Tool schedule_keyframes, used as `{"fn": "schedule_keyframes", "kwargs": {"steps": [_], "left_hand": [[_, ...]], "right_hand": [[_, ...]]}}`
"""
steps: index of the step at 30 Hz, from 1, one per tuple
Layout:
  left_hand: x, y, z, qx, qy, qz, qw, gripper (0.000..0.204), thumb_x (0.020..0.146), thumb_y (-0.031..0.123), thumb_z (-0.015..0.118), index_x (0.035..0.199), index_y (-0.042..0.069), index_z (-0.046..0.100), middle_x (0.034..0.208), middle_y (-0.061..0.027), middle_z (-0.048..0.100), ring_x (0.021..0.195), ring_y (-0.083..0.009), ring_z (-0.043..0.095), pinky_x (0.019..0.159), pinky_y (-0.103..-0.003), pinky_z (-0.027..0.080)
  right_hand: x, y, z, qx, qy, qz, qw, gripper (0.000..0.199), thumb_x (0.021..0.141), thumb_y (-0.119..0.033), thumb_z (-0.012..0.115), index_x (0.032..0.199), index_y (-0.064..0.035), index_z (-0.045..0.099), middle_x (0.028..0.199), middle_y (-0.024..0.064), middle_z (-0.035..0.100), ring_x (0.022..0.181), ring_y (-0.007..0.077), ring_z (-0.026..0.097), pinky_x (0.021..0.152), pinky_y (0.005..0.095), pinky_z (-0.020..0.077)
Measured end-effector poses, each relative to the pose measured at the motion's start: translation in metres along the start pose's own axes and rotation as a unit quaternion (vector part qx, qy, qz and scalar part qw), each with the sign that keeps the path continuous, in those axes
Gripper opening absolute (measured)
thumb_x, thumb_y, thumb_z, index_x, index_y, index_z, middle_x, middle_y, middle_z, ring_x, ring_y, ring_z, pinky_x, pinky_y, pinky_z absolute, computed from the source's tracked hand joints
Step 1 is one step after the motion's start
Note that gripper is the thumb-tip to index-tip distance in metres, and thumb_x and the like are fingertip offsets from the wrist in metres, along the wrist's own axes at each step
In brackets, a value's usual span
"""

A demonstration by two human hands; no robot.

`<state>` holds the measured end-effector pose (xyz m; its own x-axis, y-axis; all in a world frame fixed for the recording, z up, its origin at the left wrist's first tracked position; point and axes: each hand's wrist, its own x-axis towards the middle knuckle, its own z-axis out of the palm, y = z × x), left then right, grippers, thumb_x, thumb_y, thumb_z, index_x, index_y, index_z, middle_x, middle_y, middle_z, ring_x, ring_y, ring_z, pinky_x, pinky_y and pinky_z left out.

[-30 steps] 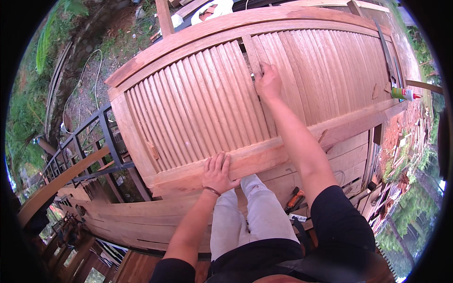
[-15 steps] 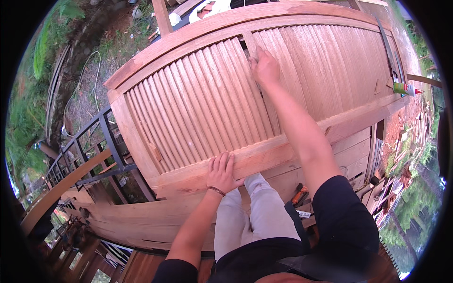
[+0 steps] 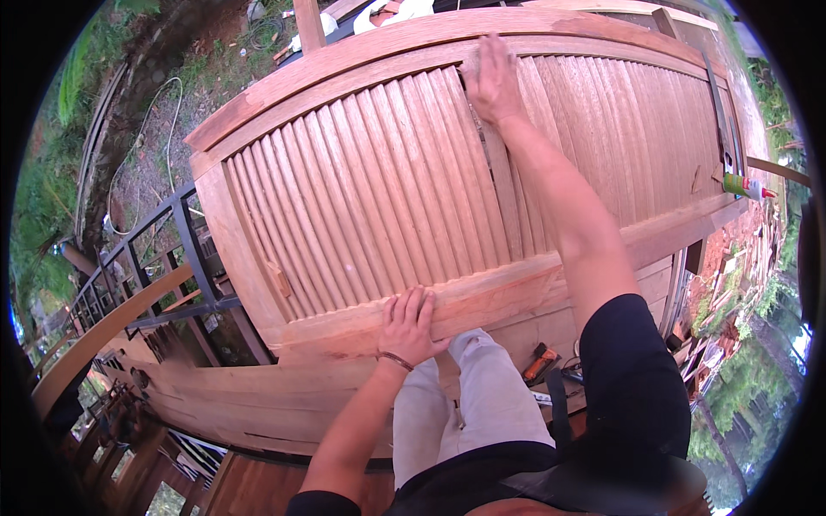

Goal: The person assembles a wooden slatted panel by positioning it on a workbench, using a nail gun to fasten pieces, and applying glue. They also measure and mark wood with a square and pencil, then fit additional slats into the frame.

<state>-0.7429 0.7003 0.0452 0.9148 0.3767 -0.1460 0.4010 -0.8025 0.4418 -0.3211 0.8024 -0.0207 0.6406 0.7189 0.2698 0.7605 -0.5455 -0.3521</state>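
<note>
Across the bench lies a large louvered wooden panel point(image 3: 387, 189), with rows of slats inside a frame. My left hand point(image 3: 409, 322) rests on the near rail point(image 3: 482, 288), fingers stretched out over its edge, a thin bracelet at the wrist. Farther off, my right hand point(image 3: 495, 82) lies with its fingers extended on the far end of the middle upright point(image 3: 508, 206), reaching the far rail point(image 3: 404, 70). Neither hand shows anything held. A narrow dark gap runs along the left side of the middle upright; my right hand and forearm hide part of that upright.
A green-and-white bottle with a red tip point(image 3: 747, 187) lies at the panel's right end, near a long dark metal bar point(image 3: 716, 112). An orange-and-black power tool point(image 3: 540, 363) sits below the near rail. At left stands a black metal railing point(image 3: 194, 245).
My right hand has gone from curled fingers at the gap to outstretched fingers, a little farther away. The dark opening beside the upright's far end no longer shows. My left hand stays on the near rail.
</note>
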Motion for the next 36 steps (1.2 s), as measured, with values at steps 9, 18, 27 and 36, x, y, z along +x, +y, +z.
{"fn": "schedule_keyframes", "kwargs": {"steps": [9,18,27,36], "left_hand": [[0.0,-0.001,0.0,0.004,0.013,0.002,1.0,0.092,0.054,0.053,0.077,0.127,0.005,0.051,0.131,-0.0134,0.047,0.122,-0.0299,0.043,0.105,-0.048,0.029],[-0.001,-0.002,-0.001,0.01,0.0,-0.001,1.0,0.092,0.054,0.053,0.077,0.128,0.005,0.05,0.132,-0.0134,0.046,0.123,-0.0298,0.043,0.106,-0.048,0.029],[-0.002,0.002,-0.001,0.005,-0.002,-0.005,1.0,0.091,0.055,0.053,0.076,0.128,0.004,0.05,0.131,-0.0141,0.047,0.122,-0.0303,0.044,0.106,-0.047,0.03],[-0.001,0.0,0.0,0.011,-0.007,0.002,1.0,0.091,0.057,0.053,0.075,0.128,0.004,0.049,0.132,-0.0149,0.047,0.123,-0.0303,0.043,0.106,-0.048,0.029]], "right_hand": [[0.009,0.008,-0.026,0.059,0.06,0.05,0.995,0.062,0.093,-0.031,0.048,0.142,0.0013,0.028,0.148,0.0226,0.026,0.139,0.0351,0.024,0.114,0.0481,0.0176],[0.012,-0.014,-0.041,-0.007,0.085,0.064,0.994,0.067,0.095,-0.038,0.038,0.145,0.0032,0.022,0.152,0.0214,0.019,0.143,0.0335,0.014,0.116,0.048,0.0071],[-0.028,-0.023,-0.018,-0.067,0.029,0.088,0.993,0.061,0.097,-0.036,0.035,0.144,0.0016,0.028,0.155,0.0157,0.016,0.144,0.0309,0.013,0.116,0.0501,0.0067],[-0.022,-0.009,-0.029,-0.051,0.051,0.104,0.992,0.073,0.096,-0.049,0.033,0.146,0.0034,0.02,0.155,0.0198,0.013,0.144,0.031,0.011,0.116,0.0491,0.0045]]}}
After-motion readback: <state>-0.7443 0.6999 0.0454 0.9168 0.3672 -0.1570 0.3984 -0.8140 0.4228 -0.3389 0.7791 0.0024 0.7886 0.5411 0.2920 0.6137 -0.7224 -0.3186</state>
